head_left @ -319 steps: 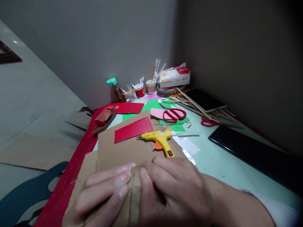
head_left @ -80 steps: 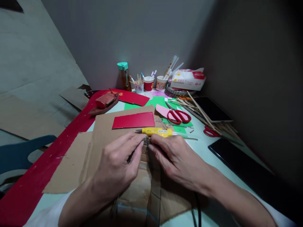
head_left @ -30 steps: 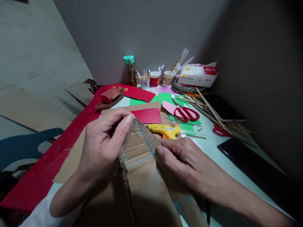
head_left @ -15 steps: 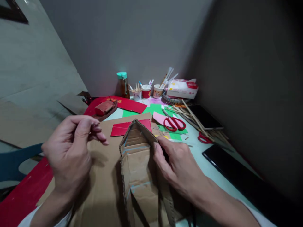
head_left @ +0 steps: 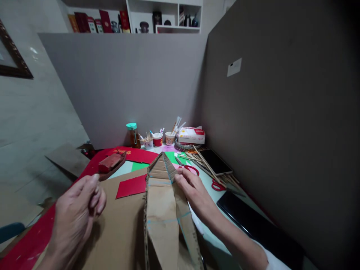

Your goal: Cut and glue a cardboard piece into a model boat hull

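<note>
A long cardboard boat hull (head_left: 161, 206) with a pointed far end and blue pen lines stands in front of me. My right hand (head_left: 191, 189) grips the right wall near the tip, thumb and fingers on its upper edge. My left hand (head_left: 78, 210) is raised to the left of the hull, apart from it. Its thumb presses against the curled fingers; whatever they may pinch is too small to make out. Beneath lies a large cardboard sheet (head_left: 120, 221), with a red paper piece (head_left: 131, 186) on it beside the hull.
Red-handled scissors (head_left: 192, 170) lie beyond the right hand, near wooden sticks (head_left: 206, 165) and a tablet (head_left: 216, 162). A black phone-like slab (head_left: 247, 221) lies at right. Paper cups (head_left: 158, 140), a bottle (head_left: 133, 135) and a tissue pack (head_left: 191, 135) line the back wall.
The view has tilted up, bringing shelves into sight. My left hand has drawn back lower and further from the hull. My right hand still grips the hull's right wall.
</note>
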A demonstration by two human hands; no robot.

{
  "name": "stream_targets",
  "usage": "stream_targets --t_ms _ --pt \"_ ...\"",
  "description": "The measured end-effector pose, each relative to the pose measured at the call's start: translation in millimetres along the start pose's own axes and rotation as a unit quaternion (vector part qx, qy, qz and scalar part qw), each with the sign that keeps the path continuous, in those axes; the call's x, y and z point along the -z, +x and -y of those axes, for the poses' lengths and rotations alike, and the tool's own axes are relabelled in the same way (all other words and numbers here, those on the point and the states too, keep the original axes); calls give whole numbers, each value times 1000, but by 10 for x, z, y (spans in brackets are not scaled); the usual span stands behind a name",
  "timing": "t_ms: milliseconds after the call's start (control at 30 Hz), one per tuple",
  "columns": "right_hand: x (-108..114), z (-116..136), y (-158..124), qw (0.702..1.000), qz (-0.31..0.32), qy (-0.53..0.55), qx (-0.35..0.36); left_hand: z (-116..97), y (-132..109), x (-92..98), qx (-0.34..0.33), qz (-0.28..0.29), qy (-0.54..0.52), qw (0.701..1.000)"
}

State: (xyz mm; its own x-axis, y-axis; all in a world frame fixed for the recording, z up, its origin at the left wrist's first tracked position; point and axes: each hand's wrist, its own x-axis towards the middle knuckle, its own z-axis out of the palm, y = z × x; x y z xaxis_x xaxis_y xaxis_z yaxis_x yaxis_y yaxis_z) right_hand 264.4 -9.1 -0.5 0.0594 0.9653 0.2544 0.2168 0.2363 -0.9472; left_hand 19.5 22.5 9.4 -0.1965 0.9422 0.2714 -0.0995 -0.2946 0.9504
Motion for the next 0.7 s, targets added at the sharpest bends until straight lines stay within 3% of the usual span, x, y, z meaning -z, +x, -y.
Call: stream_targets --t_ms 200,367,500,700 --pt "-32 -78 15 988 9 152 -30 88 -12 -82 46 81 -26 995" --pt "-62 -108 -6 981 16 191 -23 130 -81 -150 50 120 -43 991" --pt "-62 -22 -63 988 15 155 10 171 -104 -176 46 117 -57 990" --pt "-130 138 -199 996 -19 -2 91 164 -106 -143 73 93 -70 991"
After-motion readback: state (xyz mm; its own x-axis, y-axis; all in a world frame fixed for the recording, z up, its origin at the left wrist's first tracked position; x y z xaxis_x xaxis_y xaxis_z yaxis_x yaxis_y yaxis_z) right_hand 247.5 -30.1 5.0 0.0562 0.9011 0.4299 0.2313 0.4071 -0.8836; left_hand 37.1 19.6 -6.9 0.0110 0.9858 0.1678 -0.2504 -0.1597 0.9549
